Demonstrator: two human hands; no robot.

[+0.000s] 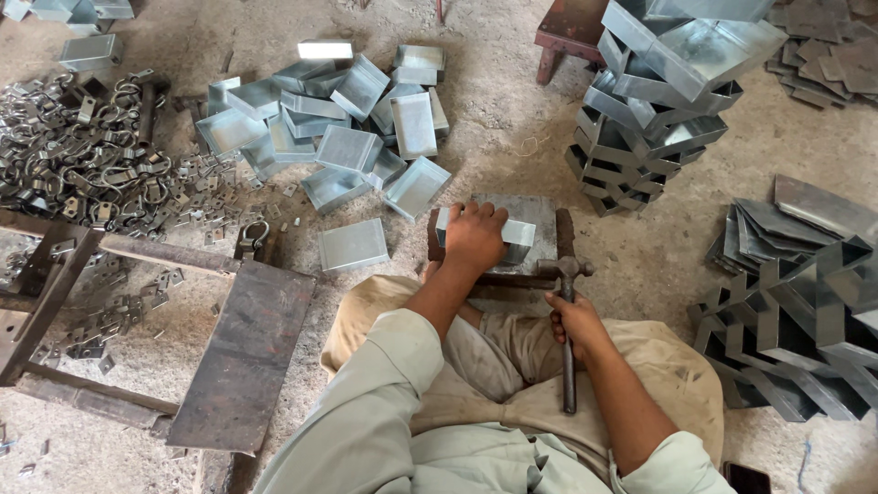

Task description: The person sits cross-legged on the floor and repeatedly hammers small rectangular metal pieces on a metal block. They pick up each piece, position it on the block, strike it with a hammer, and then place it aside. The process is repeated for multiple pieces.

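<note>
Two hands: left hand (474, 236) fingers cover metal box (517, 235); right hand (574, 322) grips hammer (567, 311).

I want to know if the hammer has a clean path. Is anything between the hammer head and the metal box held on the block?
Nothing visible does. The hammer, gripped in the right hand, has its head just right of the metal box, which the left hand presses onto the block. Only the left hand covers the box's left part.

Box (517, 233) under left hand (474, 236) — half hidden; phone (747, 477) cut off.
</note>
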